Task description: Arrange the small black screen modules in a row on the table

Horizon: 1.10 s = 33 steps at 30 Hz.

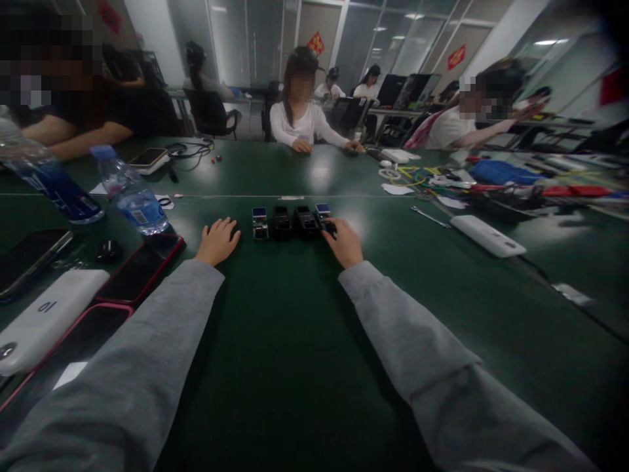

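Observation:
Four small devices would be a row, but I name them by look: at the left end lies a small circuit board with a screen (260, 223), and beside it are two black boxy devices, one (282, 222) left of the other (305, 221). A second circuit board with a screen (323, 210) lies at the right end, its lower part hidden by fingers. My right hand (345, 242) is closed at this board, thumb and fingertips on its lower part. My left hand (217, 241) rests flat on the green table (289, 314), fingers spread, left of the row, touching none of the devices.
Plastic bottles (135, 196), phones (142, 265) and a white power bank (54, 318) crowd the left. On the right are a wrench (430, 217), a white device with a cable (487, 236) and a heap of wires (506, 174). People sit across the table.

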### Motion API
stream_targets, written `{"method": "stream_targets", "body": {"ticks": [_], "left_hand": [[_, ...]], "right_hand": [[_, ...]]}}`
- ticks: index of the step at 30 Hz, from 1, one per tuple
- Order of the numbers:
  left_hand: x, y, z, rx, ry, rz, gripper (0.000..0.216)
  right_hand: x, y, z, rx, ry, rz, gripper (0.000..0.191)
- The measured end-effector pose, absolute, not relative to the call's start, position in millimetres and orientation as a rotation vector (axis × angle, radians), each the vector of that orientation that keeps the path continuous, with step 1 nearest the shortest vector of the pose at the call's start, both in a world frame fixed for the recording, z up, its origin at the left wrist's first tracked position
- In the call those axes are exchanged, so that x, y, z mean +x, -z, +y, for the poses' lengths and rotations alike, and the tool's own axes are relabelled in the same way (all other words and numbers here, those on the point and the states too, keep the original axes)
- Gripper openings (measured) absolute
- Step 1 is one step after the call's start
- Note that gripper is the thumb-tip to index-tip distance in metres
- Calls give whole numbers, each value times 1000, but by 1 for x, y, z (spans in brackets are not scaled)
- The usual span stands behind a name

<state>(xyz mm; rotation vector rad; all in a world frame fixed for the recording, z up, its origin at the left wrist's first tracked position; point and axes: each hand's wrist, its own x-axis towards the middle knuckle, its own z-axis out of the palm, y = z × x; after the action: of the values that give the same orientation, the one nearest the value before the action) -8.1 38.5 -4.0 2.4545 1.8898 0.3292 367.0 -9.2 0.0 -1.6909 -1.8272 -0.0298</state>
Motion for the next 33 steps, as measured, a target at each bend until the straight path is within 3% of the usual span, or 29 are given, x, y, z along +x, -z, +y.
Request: {"method": "stream_targets", "body": {"ticks": [10,17,33], "left_hand": [[-10,6,41,2438,-343,1871,57],[-8,0,35,2432,-323,1888,57],[-7,-1,34,2424,-338,1881,56]], "right_hand": [[365,-1,-11,-1697,20,-1815,35],[366,4,-5,-1641,41,-1765,53],[365,3,-6,-1668,84,-1792,37]]}}
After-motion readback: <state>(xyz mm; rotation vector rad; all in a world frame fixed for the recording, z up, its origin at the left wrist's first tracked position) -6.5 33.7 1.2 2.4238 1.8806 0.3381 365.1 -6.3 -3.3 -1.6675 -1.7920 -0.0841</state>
